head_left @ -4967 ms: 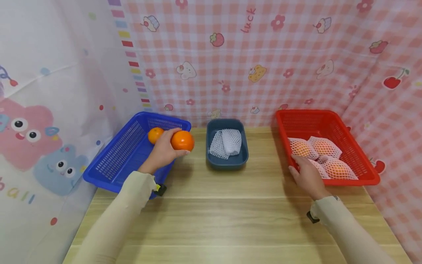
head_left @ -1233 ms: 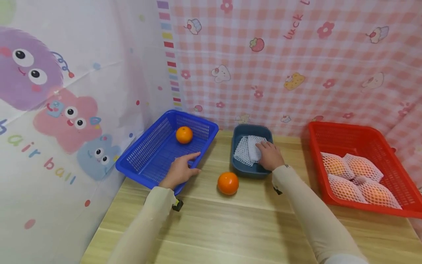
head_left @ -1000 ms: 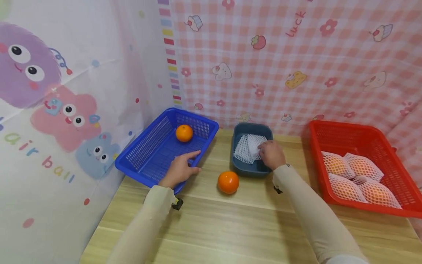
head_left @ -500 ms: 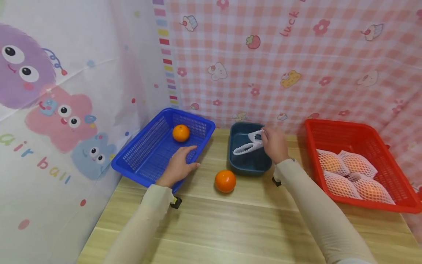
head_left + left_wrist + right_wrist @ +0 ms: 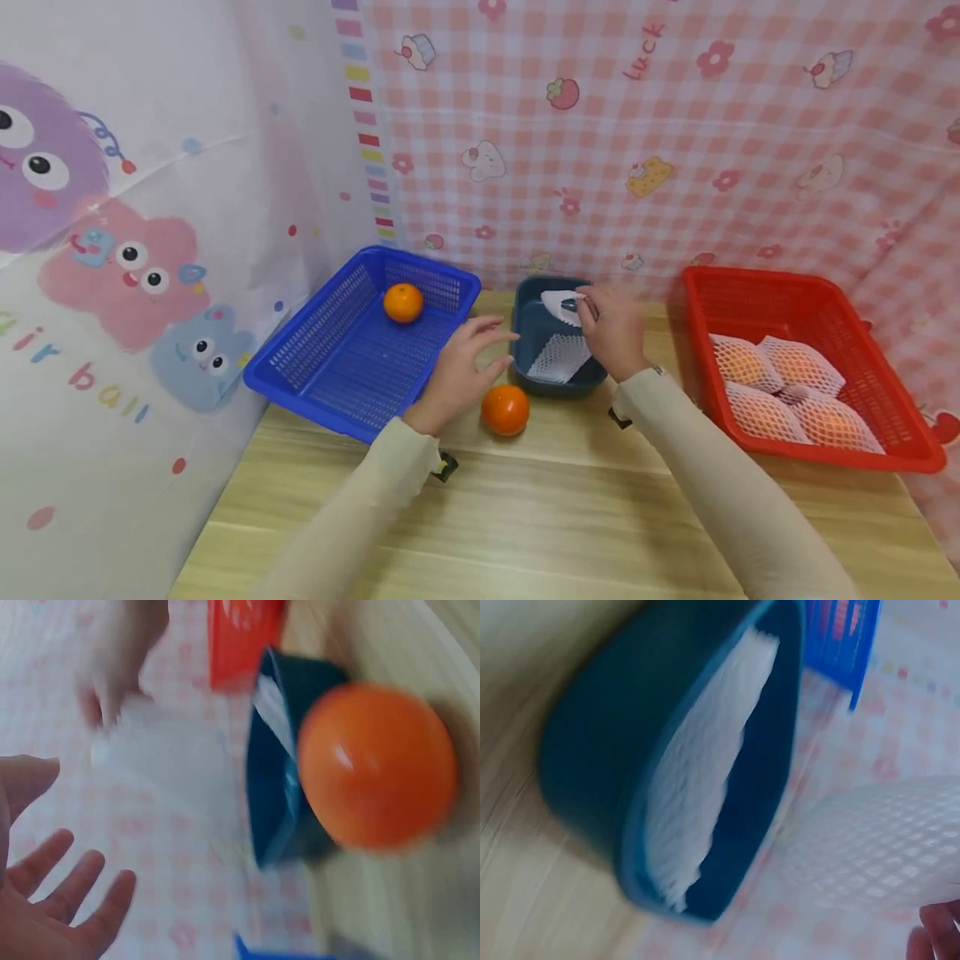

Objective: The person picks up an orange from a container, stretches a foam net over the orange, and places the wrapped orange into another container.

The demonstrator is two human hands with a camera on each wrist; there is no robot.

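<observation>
My right hand pinches a white foam fruit net at one end. The net's mouth gapes, and in the right wrist view the sleeve hangs outside the container, blurred. A second foam net lies in the dark teal container. On the table, in front of that container, sits a bare orange. My left hand hovers just left of and above this orange, its fingers spread and holding nothing. The left wrist view shows its fingers apart from the net.
A blue basket at the left holds one orange. At the right, a red basket contains several oranges in foam nets. Patterned cloth rises behind the wooden table.
Five seconds ago my left hand held the orange now on the table. Over the last second my right hand has lifted one net from the container, and my left hand has moved right.
</observation>
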